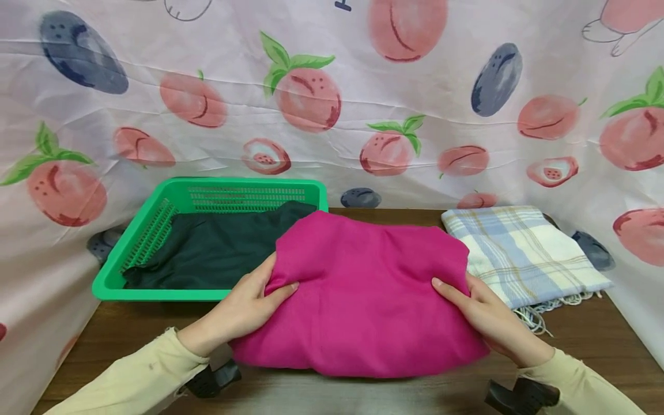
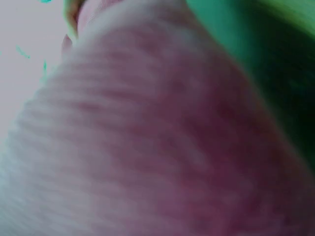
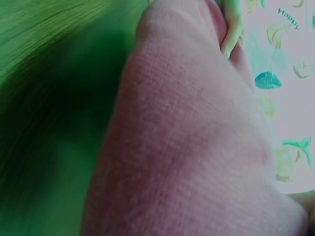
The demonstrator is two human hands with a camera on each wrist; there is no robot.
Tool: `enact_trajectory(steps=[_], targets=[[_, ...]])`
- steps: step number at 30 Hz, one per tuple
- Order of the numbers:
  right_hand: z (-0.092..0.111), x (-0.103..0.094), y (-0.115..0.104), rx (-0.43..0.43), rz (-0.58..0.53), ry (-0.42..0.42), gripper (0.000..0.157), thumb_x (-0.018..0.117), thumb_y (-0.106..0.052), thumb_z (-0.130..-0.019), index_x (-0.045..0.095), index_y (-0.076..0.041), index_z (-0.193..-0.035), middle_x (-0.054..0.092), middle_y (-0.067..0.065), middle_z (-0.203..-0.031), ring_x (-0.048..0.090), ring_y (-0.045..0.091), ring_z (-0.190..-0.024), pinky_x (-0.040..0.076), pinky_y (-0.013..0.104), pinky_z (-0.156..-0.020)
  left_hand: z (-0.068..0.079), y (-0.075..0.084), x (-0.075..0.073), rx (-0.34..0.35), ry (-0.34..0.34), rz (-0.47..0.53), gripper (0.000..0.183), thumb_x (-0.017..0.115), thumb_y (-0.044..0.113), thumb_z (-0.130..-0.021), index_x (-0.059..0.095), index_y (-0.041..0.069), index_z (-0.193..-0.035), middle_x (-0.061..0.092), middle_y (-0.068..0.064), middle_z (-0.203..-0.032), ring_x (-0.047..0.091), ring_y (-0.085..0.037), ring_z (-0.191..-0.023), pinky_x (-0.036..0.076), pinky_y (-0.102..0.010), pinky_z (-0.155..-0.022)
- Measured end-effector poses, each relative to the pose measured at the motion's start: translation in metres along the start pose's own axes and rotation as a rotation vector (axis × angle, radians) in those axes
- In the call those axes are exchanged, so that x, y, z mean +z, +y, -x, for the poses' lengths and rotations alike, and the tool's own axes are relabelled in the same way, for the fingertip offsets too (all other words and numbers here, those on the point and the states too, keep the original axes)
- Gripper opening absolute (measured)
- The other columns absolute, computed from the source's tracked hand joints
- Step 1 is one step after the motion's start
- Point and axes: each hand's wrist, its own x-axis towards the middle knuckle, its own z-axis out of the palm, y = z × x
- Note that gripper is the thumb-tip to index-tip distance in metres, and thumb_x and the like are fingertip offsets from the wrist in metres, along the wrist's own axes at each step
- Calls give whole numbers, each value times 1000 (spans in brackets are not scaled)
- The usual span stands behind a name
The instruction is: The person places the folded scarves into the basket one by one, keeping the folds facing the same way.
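A folded magenta cloth (image 1: 373, 305) is held up over the table, one hand at each side. My left hand (image 1: 241, 308) grips its left side, thumb on the near face and the other fingers mostly hidden behind. On the right side my right hand (image 1: 490, 317) holds it the same way. Blurred cloth (image 2: 147, 123) fills most of the left wrist view, tinted dull pink. In the right wrist view the cloth (image 3: 182, 123) hangs in a thick fold, with part of a hand showing at the top.
Behind the left hand stands a green plastic basket (image 1: 104, 282) with a dark cloth (image 1: 218, 248) inside. A folded plaid blanket (image 1: 524, 253) with fringe lies at the back right of the brown wooden table (image 1: 586, 340). A fruit-print curtain (image 1: 228, 46) hangs behind the table.
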Motion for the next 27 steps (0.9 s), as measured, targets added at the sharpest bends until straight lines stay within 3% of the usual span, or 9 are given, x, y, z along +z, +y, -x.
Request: enact_trajectory(steps=[5,9,14,18,27], targets=[[-9,10,-10,-7,10,31,56,55,-32,-98,32,-7,-142,64,-1,-106,67,14,-88,54,32,-76,-3,-3,-17,-19,24,-77,66,61,23,-94,28,12,-149,52,-17,-136,56,-28,-109,48,-39,-84],[-18,16,-18,-17,-37,6,53,55,-30,-97,33,-8,-140,63,-3,-107,66,12,-89,54,31,-78,-4,-6,-32,0,28,-92,64,60,22,-94,28,11,-149,50,-16,-137,53,-29,-113,46,-42,-88],[-29,25,-29,-41,-82,-39,50,55,-27,-97,34,-8,-138,63,-4,-108,66,11,-90,53,29,-79,-3,-10,-52,37,-30,-117,64,58,17,-95,24,10,-150,50,-17,-137,52,-27,-115,45,-42,-91],[-39,32,-39,-39,-91,-66,49,54,-26,-97,34,-7,-138,62,-3,-111,65,11,-92,53,29,-80,-3,-13,-68,35,-68,-156,66,56,15,-95,21,7,-150,50,-18,-136,54,-27,-112,46,-37,-87],[-65,54,-56,-9,-180,-83,44,51,-11,-91,39,-7,-134,61,-3,-101,62,10,-81,52,26,-73,-7,-25,-98,8,-48,-215,57,55,12,-95,28,4,-145,48,-19,-134,48,-28,-115,42,-18,-83]])
